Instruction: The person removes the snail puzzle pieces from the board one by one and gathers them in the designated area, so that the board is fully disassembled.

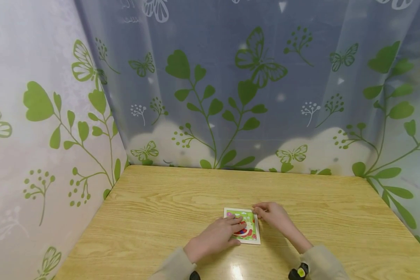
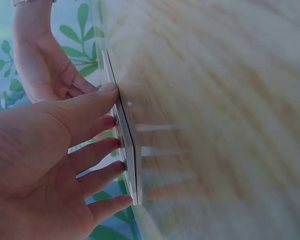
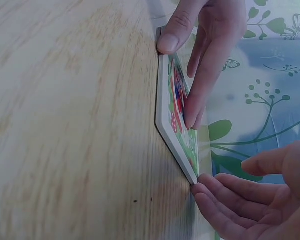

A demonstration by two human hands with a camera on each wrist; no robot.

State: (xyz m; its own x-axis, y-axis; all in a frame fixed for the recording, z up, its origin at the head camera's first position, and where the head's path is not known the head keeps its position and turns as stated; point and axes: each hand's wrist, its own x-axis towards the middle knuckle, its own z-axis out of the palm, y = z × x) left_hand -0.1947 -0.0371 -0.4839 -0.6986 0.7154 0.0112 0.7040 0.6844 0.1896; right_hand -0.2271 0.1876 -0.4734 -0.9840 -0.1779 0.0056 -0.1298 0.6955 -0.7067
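Note:
A small square picture puzzle board (image 1: 257, 232) with a white frame and a green, red and blue picture lies flat on the wooden table. My left hand (image 1: 218, 234) rests across its left part, fingers spread on the picture. In the left wrist view the thumb of my left hand (image 2: 45, 150) touches the board's edge (image 2: 131, 150). At the far right corner, my right hand (image 1: 274, 216) touches the frame with its fingertips. The right wrist view shows my right hand (image 3: 260, 197) with its thumb apart from the board (image 3: 177, 142). My left hand covers part of the picture.
The wooden table (image 1: 154, 210) surrounds the board on all sides. Behind it hangs a blue-grey curtain (image 1: 217, 128) printed with green leaves and butterflies. Similar pale curtains stand along the left (image 1: 56, 155) and right sides.

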